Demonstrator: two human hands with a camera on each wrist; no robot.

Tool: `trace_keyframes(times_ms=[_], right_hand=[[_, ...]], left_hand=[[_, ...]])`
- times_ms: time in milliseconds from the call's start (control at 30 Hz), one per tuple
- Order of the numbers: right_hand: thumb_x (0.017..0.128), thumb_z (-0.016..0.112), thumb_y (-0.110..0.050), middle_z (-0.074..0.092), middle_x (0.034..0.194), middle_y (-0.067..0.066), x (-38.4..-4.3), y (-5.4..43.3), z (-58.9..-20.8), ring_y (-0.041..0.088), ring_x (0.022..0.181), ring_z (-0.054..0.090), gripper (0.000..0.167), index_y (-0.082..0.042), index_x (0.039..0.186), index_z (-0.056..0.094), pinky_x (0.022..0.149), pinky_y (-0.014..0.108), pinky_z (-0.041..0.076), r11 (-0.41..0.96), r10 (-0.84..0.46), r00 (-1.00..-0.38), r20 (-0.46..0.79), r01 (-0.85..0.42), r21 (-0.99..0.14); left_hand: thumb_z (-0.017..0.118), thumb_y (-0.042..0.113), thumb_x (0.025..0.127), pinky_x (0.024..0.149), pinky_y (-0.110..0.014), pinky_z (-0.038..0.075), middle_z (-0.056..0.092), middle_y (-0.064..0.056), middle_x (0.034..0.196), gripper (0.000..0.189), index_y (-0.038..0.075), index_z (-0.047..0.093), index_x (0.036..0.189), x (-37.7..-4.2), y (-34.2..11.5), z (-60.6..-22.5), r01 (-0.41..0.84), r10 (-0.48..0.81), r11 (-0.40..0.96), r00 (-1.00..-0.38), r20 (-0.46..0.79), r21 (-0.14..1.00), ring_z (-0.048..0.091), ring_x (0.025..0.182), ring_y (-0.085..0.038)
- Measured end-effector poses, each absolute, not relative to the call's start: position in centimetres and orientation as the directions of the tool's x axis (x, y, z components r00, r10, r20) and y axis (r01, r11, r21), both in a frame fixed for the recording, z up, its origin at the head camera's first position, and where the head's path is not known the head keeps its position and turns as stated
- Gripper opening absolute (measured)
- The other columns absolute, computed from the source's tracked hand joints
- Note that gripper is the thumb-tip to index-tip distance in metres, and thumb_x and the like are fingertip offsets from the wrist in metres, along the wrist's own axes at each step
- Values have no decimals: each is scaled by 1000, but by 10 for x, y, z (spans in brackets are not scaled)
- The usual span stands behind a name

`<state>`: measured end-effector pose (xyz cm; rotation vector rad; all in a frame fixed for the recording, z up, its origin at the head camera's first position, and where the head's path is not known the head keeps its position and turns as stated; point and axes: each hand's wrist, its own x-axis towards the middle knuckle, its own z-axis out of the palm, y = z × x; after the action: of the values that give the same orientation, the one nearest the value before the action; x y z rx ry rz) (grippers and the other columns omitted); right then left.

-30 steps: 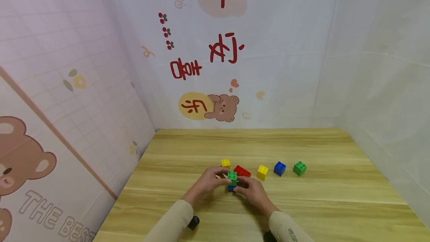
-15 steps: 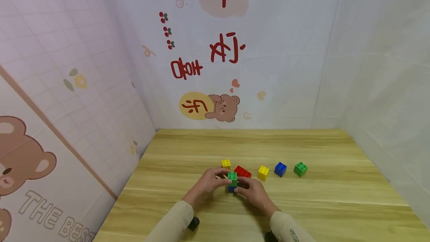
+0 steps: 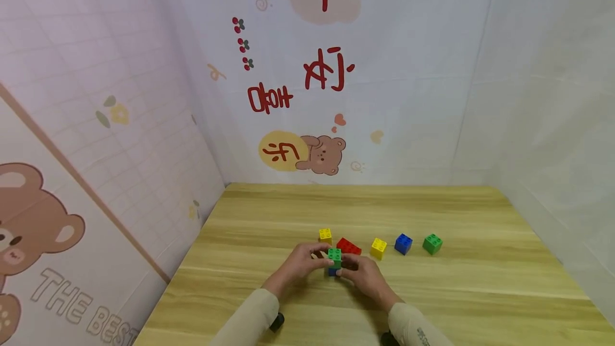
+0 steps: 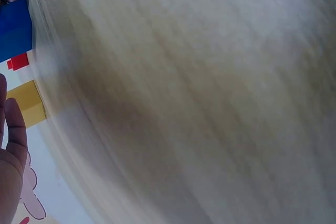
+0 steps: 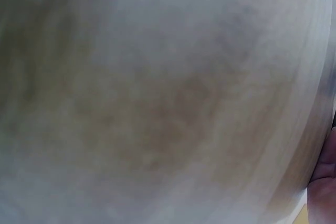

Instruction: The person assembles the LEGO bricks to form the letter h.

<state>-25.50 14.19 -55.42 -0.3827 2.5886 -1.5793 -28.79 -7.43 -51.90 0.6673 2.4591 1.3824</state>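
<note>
In the head view a green brick [image 3: 334,256] sits on top of a blue brick [image 3: 332,272], near the middle of the table. My left hand [image 3: 304,261] pinches the green brick from the left. From the right, my right hand [image 3: 364,276] holds the lower blue brick between thumb and fingers. The left wrist view catches the blue brick [image 4: 14,27] at its left edge, with some left fingers [image 4: 16,124] below it. Only a bit of the right hand [image 5: 323,192] shows in the right wrist view, and its bricks are out of sight there.
Behind the hands lie a yellow brick [image 3: 325,235], a longer red brick [image 3: 349,246] and another yellow brick [image 3: 378,248]. Farther right are a blue brick [image 3: 403,243] and a green brick [image 3: 433,243]. Printed cloth walls [image 3: 408,68] border the wooden table [image 3: 480,292].
Both hands keep their hold on the stacked green and blue bricks, with hardly any movement. The whole head view has shifted slightly, so everything appears a little farther right.
</note>
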Motion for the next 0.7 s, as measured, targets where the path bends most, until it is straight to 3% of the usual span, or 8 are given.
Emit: trace_keyframes(times_ms=[433, 700], right_hand=[[89, 76, -21, 71, 110, 9, -254, 140, -556, 28, 103, 65, 43, 0, 125, 66, 90, 49, 52, 438, -260, -964, 64, -177, -882], [89, 76, -21, 71, 109, 9, -253, 140, -553, 29, 103, 65, 43, 0, 125, 66, 90, 50, 51, 426, -261, -964, 58, -169, -889]], left_hand=[[72, 28, 93, 74, -32, 48, 69, 5, 102, 22, 24, 72, 115, -287, -76, -523, 255, 497, 433, -868, 8, 865, 59, 93, -16], [73, 29, 92, 76, -31, 49, 68, 10, 100, 23, 24, 72, 115, -288, -76, -520, 285, 512, 453, -859, 15, 845, 59, 92, -14]])
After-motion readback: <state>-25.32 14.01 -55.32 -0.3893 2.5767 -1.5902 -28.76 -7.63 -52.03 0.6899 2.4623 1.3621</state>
